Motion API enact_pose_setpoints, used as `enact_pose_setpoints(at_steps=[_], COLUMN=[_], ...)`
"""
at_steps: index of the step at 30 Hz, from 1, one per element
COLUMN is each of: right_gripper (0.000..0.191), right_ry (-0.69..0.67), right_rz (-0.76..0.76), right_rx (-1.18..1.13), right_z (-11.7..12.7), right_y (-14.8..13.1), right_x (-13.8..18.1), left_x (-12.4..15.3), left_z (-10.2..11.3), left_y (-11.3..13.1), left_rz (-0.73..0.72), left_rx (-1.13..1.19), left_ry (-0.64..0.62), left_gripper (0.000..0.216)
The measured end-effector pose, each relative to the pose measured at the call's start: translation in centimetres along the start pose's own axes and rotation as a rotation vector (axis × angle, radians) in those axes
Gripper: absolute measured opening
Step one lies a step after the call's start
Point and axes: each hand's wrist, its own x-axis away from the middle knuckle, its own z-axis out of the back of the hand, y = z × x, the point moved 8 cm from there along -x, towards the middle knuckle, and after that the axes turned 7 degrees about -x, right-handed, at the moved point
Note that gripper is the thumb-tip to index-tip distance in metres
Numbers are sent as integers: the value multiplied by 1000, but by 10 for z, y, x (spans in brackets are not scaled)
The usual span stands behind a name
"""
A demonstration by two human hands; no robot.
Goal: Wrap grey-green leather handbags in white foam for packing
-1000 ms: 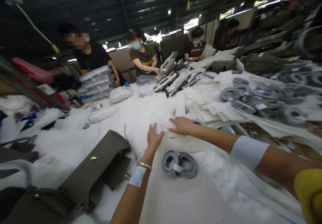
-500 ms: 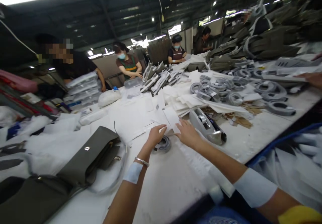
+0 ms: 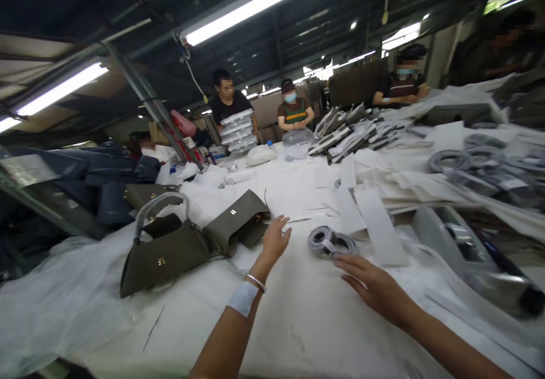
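A coiled grey strap (image 3: pixel 317 237) with a white band around it lies on the white table. My right hand (image 3: pixel 374 285) is open at the coil's lower right edge, fingertips close to it; I cannot tell whether they touch. To the left of the coil, my left hand (image 3: pixel 276 241) hovers open with fingers apart, holding nothing. It is near the right end of an olive-grey handbag (image 3: pixel 236 217) lying tilted on the table. Another olive-grey handbag (image 3: pixel 166 260) stands beside that one with its wrapped handle up. White paper strips (image 3: pixel 378 226) lie just behind the coil.
A grey tape dispenser (image 3: pixel 453 243) stands at the right. More coiled straps (image 3: pixel 451 160) and wrapped pieces (image 3: pixel 353 140) are piled behind. Clear plastic sheeting (image 3: pixel 55 305) covers the left side. Co-workers stand across the table, one beside stacked clear packs (image 3: pixel 237 132).
The view has swung left, bringing the second handbag fully in. My right hand has moved away from the white paper to the coil's near edge. My hands are farther apart.
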Motion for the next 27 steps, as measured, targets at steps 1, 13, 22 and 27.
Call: enact_pose_setpoints(at_steps=[1,13,22,27], right_gripper=[29,33,44,62], right_ry=[2,-243,-279,-61], right_rz=[-2,-330,-532,-903], right_rx=[-12,-321,-631,-1071], right_z=[-4,-72,-101,-74], right_y=[1,-7,-31,-19], right_x=[5,0,-18,-13], left_x=[-1,-6,-60,-60], left_z=[9,56,116,191], left_y=[-24,-161,-171,-115], left_rz=[49,144,101,-104], left_rx=[-60,-415,-358,-191], left_ry=[31,50,167,315], left_gripper=[44,71,43,44])
